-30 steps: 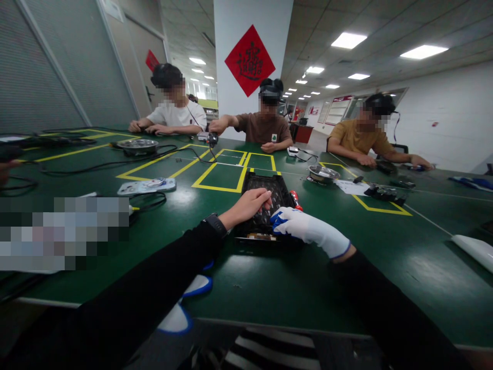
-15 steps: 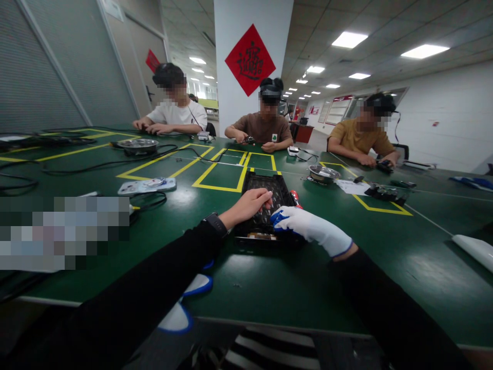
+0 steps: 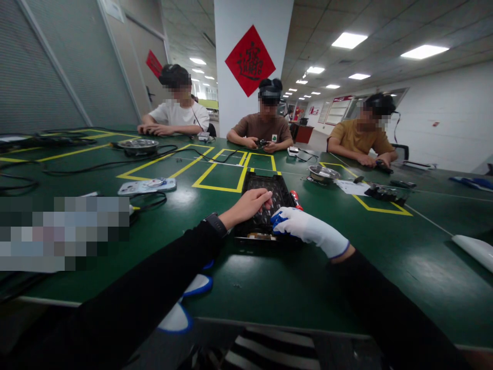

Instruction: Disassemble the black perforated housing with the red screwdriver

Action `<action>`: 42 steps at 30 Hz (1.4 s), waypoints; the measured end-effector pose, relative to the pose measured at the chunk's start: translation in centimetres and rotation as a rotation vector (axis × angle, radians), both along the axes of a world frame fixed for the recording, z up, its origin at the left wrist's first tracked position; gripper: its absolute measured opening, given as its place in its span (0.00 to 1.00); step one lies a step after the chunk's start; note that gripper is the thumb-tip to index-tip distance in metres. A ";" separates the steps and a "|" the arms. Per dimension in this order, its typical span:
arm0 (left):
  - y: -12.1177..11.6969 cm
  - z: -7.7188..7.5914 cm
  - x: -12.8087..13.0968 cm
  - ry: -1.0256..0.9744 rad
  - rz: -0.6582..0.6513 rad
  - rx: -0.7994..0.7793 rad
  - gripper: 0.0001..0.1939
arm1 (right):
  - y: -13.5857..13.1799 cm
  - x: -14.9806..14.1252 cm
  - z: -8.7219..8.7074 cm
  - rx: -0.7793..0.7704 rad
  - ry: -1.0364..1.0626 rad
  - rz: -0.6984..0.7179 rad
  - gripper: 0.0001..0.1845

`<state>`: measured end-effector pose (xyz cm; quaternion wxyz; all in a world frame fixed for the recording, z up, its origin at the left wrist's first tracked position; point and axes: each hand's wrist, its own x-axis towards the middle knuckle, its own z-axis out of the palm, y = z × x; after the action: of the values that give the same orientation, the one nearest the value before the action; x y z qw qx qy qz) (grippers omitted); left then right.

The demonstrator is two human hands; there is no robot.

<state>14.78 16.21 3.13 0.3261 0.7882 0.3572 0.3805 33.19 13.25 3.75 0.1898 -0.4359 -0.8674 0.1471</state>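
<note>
A black open plastic casing (image 3: 252, 181) with a dark, speckled inside lies on the green table in front of me. My bare left hand (image 3: 251, 201) reaches over its left side, with a dark watch on the wrist. The fingers are bent and pressed together above the casing; what they hold, if anything, is hidden. My right hand (image 3: 296, 223) wears a white glove with blue fingertips. Its fingers curl down at the casing's near right side, and their tips are partly hidden. A brownish strip (image 3: 262, 236) shows at the near end.
A red shiny object (image 3: 296, 199) lies right of the casing. White-and-blue glove parts (image 3: 198, 285) show below my left sleeve. A phone (image 3: 147, 186), cables and a metal bowl (image 3: 138, 147) are to the left; another bowl (image 3: 323, 173) stands right. Three people sit opposite.
My hands stay almost in place; the right forearm shifts very slightly left. Across the table, the person in the middle has brought both hands together on a dark object.
</note>
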 end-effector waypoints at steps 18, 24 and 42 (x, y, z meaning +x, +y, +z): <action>-2.1 1.8 -0.1 0.125 -0.217 0.120 0.37 | -0.1 0.2 -0.2 -0.107 -0.018 -0.058 0.03; -1.8 1.4 0.0 0.195 -0.293 0.141 0.38 | 0.1 0.0 -0.4 -0.166 0.040 -0.041 0.04; -1.9 1.6 -0.1 0.209 -0.391 0.102 0.39 | -0.4 -0.7 0.9 -0.235 -0.040 -0.118 0.04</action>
<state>14.68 14.30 4.78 0.3145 0.8932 0.2096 0.2438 32.47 12.80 4.65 0.1283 -0.5082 -0.8207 0.2276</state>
